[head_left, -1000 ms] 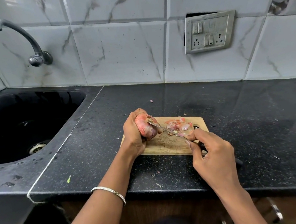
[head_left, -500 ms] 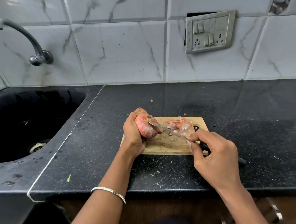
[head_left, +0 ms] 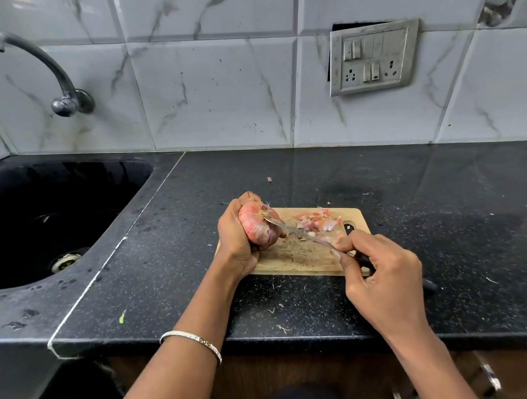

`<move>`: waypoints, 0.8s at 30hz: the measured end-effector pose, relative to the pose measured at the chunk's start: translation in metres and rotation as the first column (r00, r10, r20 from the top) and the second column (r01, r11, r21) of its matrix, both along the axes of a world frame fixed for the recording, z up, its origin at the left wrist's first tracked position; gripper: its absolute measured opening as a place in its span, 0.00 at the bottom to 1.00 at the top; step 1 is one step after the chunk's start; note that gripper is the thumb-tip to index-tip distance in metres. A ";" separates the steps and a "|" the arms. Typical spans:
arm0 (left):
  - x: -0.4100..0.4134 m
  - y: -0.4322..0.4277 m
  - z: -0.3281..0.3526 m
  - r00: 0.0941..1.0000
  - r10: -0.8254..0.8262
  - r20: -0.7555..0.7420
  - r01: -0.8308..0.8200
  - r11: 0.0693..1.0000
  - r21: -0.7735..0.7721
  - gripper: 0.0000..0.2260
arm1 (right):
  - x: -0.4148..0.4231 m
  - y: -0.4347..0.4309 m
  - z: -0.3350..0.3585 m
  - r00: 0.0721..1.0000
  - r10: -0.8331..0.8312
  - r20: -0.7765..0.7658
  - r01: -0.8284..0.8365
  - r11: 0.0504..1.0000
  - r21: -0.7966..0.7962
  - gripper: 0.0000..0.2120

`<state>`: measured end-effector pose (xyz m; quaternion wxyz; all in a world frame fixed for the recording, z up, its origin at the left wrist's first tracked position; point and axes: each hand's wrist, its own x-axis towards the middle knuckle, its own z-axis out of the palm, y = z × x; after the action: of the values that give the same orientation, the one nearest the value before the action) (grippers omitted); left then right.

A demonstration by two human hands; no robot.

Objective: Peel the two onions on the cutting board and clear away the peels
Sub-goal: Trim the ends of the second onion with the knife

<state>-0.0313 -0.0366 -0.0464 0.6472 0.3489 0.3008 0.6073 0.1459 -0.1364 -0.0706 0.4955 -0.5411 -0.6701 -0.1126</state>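
My left hand (head_left: 237,238) grips a pink-skinned onion (head_left: 256,222) just above the left end of the wooden cutting board (head_left: 297,259), root end facing right. My right hand (head_left: 384,281) holds a black-handled knife (head_left: 301,232); its blade tip touches the onion near the root. A heap of pink onion peels (head_left: 318,219) lies on the far right part of the board. I see only one onion.
A black sink (head_left: 46,222) with a tap (head_left: 47,69) lies to the left. The black counter (head_left: 450,199) carries small peel scraps in front of the board and one behind it. A switch panel (head_left: 372,58) hangs on the tiled wall.
My right hand and the knife handle have shifted slightly to the right and nearer; the blade tip stays at the onion's root end. My left hand keeps the onion in place.
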 end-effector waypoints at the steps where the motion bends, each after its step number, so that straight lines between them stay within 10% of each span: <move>1: 0.000 -0.001 0.001 1.000 -0.003 -0.013 0.004 1.000 0.014 0.16 | 0.000 0.001 0.000 1.000 -0.009 -0.004 0.009 1.000 -0.007 0.12; 24: -0.002 0.004 -0.005 0.997 -0.006 -0.080 0.013 0.996 0.083 0.09 | 0.000 0.003 0.002 0.995 -0.093 -0.027 0.092 0.996 -0.019 0.15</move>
<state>-0.0334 -0.0328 -0.0518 0.6224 0.4011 0.2993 0.6019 0.1457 -0.1332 -0.0690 0.4943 -0.5774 -0.6382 -0.1219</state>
